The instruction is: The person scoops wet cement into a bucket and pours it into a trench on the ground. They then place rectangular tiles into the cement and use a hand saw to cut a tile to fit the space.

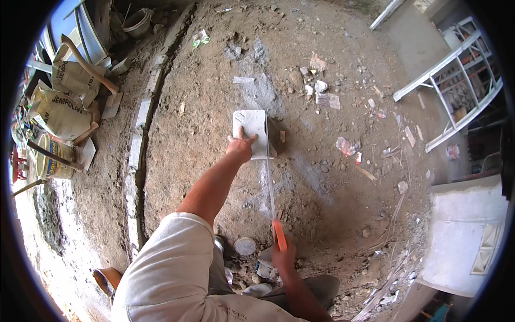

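A pale grey-white block [251,119] with rounded-looking corners lies before me on the dirt, with grey powder around it. My left hand [241,146] presses on its top, fingers spread over the surface. Closer to my body, my right hand [284,254] is wrapped round the orange handle of a handsaw [280,235]. The long thin blade runs forward from there and meets the block's right side. How deep the teeth sit in the block cannot be made out.
Bare dirt [188,166] with rubble and litter surrounds the block. A concrete strip [135,155] runs along the left, with sacks [61,112], a bucket [56,161] and long-handled tools beyond. White metal frames [437,86] and a pale wall [456,236] stand at the right.
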{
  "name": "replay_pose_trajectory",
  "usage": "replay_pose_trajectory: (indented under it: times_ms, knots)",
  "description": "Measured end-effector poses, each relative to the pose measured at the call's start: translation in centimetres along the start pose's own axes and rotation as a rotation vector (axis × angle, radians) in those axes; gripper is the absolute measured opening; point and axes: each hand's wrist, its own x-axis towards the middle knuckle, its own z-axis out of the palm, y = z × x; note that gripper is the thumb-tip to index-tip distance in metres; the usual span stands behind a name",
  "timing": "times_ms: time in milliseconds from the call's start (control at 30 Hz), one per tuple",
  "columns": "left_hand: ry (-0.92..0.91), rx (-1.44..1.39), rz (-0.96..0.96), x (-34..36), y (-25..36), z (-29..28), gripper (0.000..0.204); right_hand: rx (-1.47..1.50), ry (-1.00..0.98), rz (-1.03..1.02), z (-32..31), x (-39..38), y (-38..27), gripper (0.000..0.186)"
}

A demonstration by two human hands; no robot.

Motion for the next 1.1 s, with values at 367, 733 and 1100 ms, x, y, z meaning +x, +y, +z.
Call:
replay_pose_trajectory:
  times_ms: [367,733,1100]
  knots:
    - [-0.015,-0.040,0.001,-0.2,-1.0,0.3,0.078,0.028,-0.059,0.076,-1.6,-4.5,-0.8,0.047]
    - [-0.020,-0.008,-0.008,-0.8,-1.0,-0.2,0.080,0.102,-0.035,0.095,0.9,-2.4,-1.2,0.035]
    - [0.025,-0.007,0.016,0.1,-1.5,0.7,0.078,0.102,-0.064,0.142,2.5,4.7,-1.7,0.035]
